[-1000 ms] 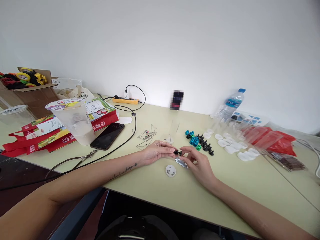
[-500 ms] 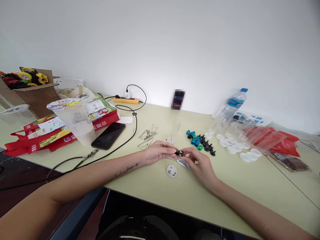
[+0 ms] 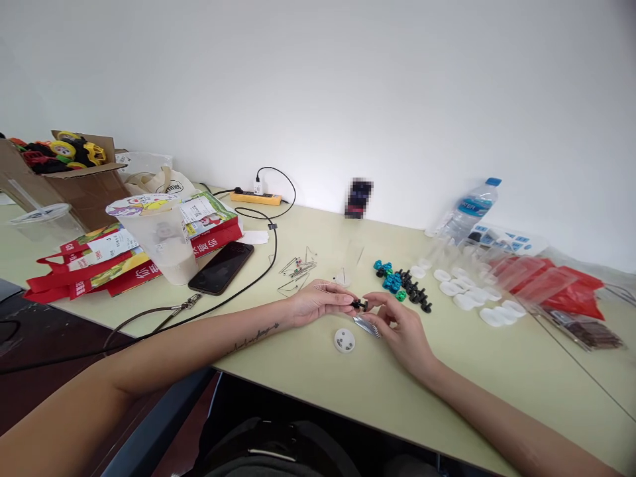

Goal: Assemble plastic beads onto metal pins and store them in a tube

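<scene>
Little had moved but the view, swung slightly left, so work continued on the small black part [image 3: 358,305] in the same spot, at one o'clock from the white cap [image 3: 344,350] holding metal bits [image 3: 340,342]. The left hand [image 3: 318,303] gripped one end; the right hand [image 3: 400,324] apparently pinched the other.

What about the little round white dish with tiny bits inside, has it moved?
No: the white dish sits in about the same place against the black phone; the whole view just shifted.
</scene>
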Motion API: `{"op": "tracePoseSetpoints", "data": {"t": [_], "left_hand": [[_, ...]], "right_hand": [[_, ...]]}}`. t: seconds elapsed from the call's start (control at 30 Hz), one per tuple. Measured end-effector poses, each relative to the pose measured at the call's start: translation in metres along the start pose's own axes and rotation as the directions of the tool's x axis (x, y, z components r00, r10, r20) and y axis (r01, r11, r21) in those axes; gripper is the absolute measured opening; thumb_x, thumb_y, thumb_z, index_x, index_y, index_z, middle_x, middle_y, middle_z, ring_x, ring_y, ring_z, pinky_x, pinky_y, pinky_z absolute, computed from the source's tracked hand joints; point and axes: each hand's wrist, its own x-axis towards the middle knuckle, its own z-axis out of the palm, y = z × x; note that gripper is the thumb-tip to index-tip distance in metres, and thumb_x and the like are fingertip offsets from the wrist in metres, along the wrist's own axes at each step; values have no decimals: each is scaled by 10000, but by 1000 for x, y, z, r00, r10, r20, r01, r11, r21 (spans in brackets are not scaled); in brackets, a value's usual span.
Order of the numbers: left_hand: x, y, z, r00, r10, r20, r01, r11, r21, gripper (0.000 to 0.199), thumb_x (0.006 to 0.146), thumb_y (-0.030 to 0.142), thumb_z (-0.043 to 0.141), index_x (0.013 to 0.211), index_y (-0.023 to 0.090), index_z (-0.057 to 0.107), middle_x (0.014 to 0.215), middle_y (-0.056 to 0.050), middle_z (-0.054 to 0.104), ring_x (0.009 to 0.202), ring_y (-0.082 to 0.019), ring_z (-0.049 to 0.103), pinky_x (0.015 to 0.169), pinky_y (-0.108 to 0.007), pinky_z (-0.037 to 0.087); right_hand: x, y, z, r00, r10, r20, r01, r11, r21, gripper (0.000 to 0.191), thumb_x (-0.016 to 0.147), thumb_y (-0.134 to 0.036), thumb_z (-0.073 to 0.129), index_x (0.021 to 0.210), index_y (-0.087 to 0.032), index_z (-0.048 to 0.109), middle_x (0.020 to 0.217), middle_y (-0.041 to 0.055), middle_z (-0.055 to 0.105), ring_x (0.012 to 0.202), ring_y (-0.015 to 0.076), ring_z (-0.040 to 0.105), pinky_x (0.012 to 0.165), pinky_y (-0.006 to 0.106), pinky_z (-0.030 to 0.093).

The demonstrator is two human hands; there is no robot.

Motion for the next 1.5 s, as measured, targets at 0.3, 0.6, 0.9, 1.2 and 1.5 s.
{"op": "tracePoseSetpoints", "data": {"t": [0.3, 0.6, 0.9, 1.2, 1.5], "left_hand": [[0, 1, 3, 1000, 1, -5, -1, 1000, -21, 322, 618, 247, 768, 870, 63, 693, 841, -104, 695, 768, -157, 662, 881, -299, 473], [-1, 3, 3, 1000, -4, -10, 4, 1000, -7, 349, 613, 260, 769, 894, 67, 692, 874, -115, 693, 784, -160, 660, 893, -305, 468], [0, -1, 2, 1000, 10, -12, -10, 1000, -14, 327, 611, 250, 773, 874, 72, 694, 905, -123, 692, 766, -159, 664, 889, -317, 473], [-1, 1, 1, 1000, 8, 14, -9, 1000, 15, 324, 653, 233, 748, 922, 63, 686, 866, -112, 694, 781, -141, 657, 878, -273, 477], [0, -1, -1, 1000, 0, 27, -1, 1000, 18, 331, 655, 243, 747, 928, 69, 679, 806, -95, 694, 810, -165, 663, 898, -294, 467]], "right_hand": [[0, 4, 0, 1000, -2, 5, 2, 1000, 23, 163, 863, -332, 496, 966, -231, 570, 788, 16, 634, 526, 121, 481, 512, 253, 409], [-1, 2, 0, 1000, -17, -5, 17, 1000, 13, 198, 863, -345, 487, 1006, -233, 563, 806, 28, 632, 532, 120, 497, 505, 255, 429], [-1, 2, 1, 1000, -25, -19, 25, 1000, 8, 205, 851, -337, 510, 1024, -235, 549, 833, 18, 632, 522, 111, 483, 507, 246, 423], [-1, 2, 1, 1000, -13, -17, 12, 1000, -23, 173, 846, -337, 530, 965, -224, 583, 679, -4, 607, 519, 120, 491, 516, 246, 414], [-1, 3, 1, 1000, -12, -16, 11, 999, -30, 174, 846, -335, 540, 963, -219, 596, 623, -17, 584, 522, 118, 473, 520, 238, 396]]}}
